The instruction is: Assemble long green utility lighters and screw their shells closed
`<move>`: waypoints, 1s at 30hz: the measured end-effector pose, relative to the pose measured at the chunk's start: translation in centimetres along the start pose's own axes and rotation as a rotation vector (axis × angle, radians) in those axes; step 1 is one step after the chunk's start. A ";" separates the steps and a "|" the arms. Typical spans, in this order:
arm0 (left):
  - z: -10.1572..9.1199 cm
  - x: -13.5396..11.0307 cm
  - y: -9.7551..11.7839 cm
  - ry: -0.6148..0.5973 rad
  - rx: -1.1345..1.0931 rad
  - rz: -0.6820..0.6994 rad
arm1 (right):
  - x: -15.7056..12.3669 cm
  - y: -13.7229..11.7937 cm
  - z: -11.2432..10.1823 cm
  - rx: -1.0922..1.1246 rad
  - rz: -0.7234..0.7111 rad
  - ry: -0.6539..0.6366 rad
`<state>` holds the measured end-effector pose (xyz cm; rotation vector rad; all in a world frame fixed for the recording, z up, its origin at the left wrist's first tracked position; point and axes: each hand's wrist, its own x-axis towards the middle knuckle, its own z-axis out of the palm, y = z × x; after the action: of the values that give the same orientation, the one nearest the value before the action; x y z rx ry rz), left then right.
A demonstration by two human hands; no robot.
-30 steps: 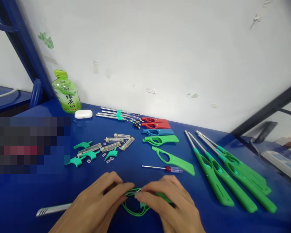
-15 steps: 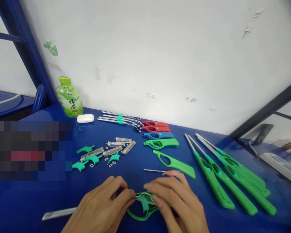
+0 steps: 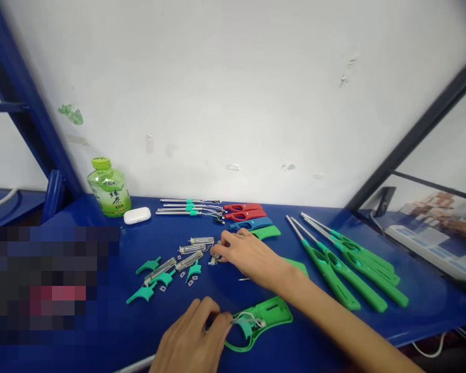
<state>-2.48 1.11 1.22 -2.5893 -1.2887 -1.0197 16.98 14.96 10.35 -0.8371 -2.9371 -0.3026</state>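
My left hand [image 3: 200, 334] is closed at the near edge of the table, its thumb and fingertips pinching the left end of an open green lighter casing half [image 3: 274, 312]. Inside that half lie a teal trigger [image 3: 245, 327] and white wires [image 3: 250, 315]; a metal tube [image 3: 137, 364] sticks out beneath my left hand. My right hand [image 3: 246, 254] reaches forward over the table, fingertips closed on a clear lighter fuel tank [image 3: 214, 259] that still touches the tabletop. More clear fuel tanks [image 3: 189, 260] lie just left of it, among teal triggers [image 3: 142, 293] and small metal pieces [image 3: 162, 288].
Red casing halves [image 3: 245, 214], a blue one [image 3: 256, 224] and green ones lie beyond my right hand. Metal tubes with wires [image 3: 178, 212] rest near the wall. Several green lighters [image 3: 336, 282] lie right. A green bottle [image 3: 111, 191] and white case [image 3: 137, 215] stand back left.
My right hand has left the green casing and moved forward and left to a clear fuel tank. My left hand stays at the casing. The view has tilted up and shifted.
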 end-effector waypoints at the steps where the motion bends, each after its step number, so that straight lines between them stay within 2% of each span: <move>1: -0.1 0.2 0.0 -0.005 0.007 -0.004 | 0.2 -0.1 0.1 0.004 0.008 0.003; 6: -0.6 0.6 0.0 -0.012 0.036 -0.001 | -0.6 0.1 0.4 0.095 0.074 0.118; 12: -1.6 0.5 0.1 0.032 0.045 0.008 | -4.9 1.5 -1.5 0.237 0.161 0.324; 17: -3.7 0.8 -1.8 0.071 0.106 -0.127 | -8.1 1.5 -3.4 0.280 0.256 0.471; 22: -4.9 2.0 -3.2 -0.156 0.241 -0.404 | -9.6 0.8 -3.6 0.444 0.349 0.558; 25: -4.9 3.3 -2.8 -0.288 0.302 -0.545 | -10.2 0.6 -3.2 0.527 0.391 0.601; 30: -5.2 5.6 -1.8 -0.476 0.365 -0.745 | -10.2 1.0 -2.4 0.597 0.406 0.583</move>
<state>-4.14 4.35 8.19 -2.1456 -2.3832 -0.1337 26.20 10.07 11.58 -0.9939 -2.0750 0.2982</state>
